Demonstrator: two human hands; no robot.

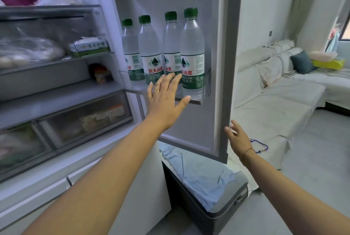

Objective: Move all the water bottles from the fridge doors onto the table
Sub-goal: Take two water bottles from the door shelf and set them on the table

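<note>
While four green-capped water bottles [171, 52] stand upright in the fridge door shelf [203, 87], the left hand [166, 100] reaches just before them, fingers spread, empty. Lower right, the right hand [237, 136] hovers open by the door edge [225, 64].

Left hand [166, 100] hides lower labels of 2 middle bottles [151, 50]; crisper drawer [85, 119] contents blurred.
</note>
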